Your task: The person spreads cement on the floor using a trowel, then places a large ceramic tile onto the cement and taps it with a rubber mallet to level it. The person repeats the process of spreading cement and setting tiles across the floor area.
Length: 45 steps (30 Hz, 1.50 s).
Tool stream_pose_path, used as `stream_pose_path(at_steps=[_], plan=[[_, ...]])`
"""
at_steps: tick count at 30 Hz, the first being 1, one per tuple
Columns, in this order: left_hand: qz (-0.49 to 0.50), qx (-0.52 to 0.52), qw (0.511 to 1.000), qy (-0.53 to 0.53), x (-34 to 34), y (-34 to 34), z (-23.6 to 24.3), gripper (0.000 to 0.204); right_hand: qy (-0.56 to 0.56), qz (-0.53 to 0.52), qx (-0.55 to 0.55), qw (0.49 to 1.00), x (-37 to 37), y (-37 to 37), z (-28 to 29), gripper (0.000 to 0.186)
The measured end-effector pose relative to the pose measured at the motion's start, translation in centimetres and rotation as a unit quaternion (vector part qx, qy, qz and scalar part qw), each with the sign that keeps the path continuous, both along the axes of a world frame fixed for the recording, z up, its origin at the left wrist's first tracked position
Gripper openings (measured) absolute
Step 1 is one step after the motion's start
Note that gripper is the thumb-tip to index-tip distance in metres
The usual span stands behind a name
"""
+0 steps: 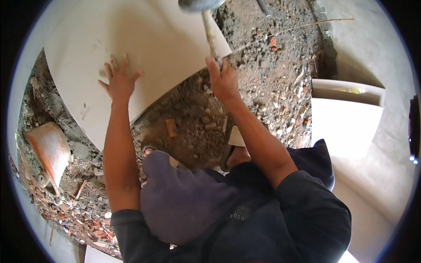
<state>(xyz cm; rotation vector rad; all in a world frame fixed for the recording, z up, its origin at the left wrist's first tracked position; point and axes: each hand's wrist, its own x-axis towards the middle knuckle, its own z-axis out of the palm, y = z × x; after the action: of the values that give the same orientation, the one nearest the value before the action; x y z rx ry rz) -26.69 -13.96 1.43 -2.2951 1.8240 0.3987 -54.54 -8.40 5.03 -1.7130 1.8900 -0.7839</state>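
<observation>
A large pale tile (162, 48) covers the upper left, on rough mortar and rubble. My left hand (120, 83) lies on its surface with the fingers spread, holding nothing. In my right hand (224, 81) is a mallet, its light handle (209, 37) gripped near the lower end. The grey mallet head (199, 4) is cut off by the top edge of the view. My right fist is just beside the tile's right edge, near its corner. I cannot tell whether the mallet touches the tile.
Loose rubble (276, 83) and brick bits (170, 127) lie around my feet. At the left rests a rusty metal blade with a round socket, like a hoe head (51, 147). White boxy pieces (346, 125) stand at the right, beside smooth grey floor (364, 35). A thin stick (324, 22) crosses the rubble.
</observation>
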Motion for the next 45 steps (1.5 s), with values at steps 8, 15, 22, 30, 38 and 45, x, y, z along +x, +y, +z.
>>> stream_pose_path(at_steps=[8,15,22,30,38,45], plan=[[-0.003,-0.005,1.000,-0.006,0.1,-0.1,0.0,0.079,-0.041,-0.027,0.150,0.987,-0.4,-0.8,2.4,0.053],[-0.009,0.005,1.000,0.004,0.1,-0.6,-0.4,0.079,0.069,0.000,0.153,0.986,0.2,-1.0,1.4,0.067],[-0.010,0.007,1.000,-0.021,0.3,-0.5,-1.8,0.082,0.131,0.149,0.143,0.970,-0.2,-0.2,-1.9,0.049],[0.256,0.007,0.965,0.061,3.2,12.0,0.8,0.116,-0.138,0.104,0.188,0.967,7.7,-0.3,3.5,0.038],[0.293,0.042,0.951,0.089,3.5,13.0,0.6,0.116,0.100,0.267,-0.038,0.958,12.6,-1.2,0.8,0.044],[0.298,0.031,0.948,0.104,3.6,12.9,0.9,0.119,0.040,0.294,0.046,0.954,12.9,-1.8,1.7,0.033]])
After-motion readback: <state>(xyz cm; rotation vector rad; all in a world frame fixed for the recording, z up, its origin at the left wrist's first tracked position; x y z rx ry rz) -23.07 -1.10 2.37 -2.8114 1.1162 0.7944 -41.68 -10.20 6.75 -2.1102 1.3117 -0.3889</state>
